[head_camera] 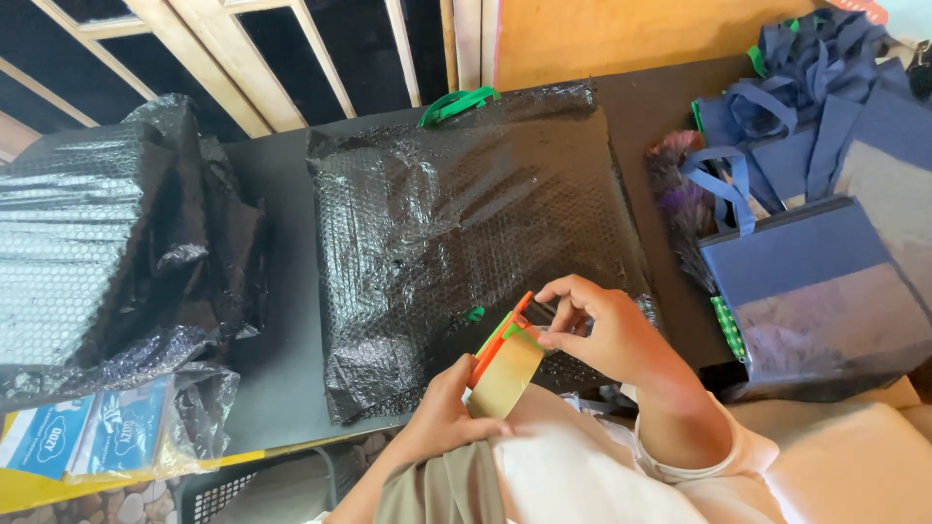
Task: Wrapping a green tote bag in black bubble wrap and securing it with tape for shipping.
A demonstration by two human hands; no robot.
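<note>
Two hands work a tape dispenser [505, 359]: left hand [442, 417] grips its roll, right hand [602, 330] pinches the orange blade end, near a black bubble-wrapped parcel [466, 223].

The parcel [476, 243] on the dark grey worktop [282, 320] is wrapped in glossy black bubble film, dotted all over with small round cells; a bright green strap [456, 103] pokes out at its far edge. At the left, a loose heap of the same film [97, 243] shines silvery-black. The tape dispenser [505, 340] is orange with a green tab, its tape roll [505, 380] tan-brown. At the right lie navy-blue bags [825, 281], one with a grey panel.
</note>
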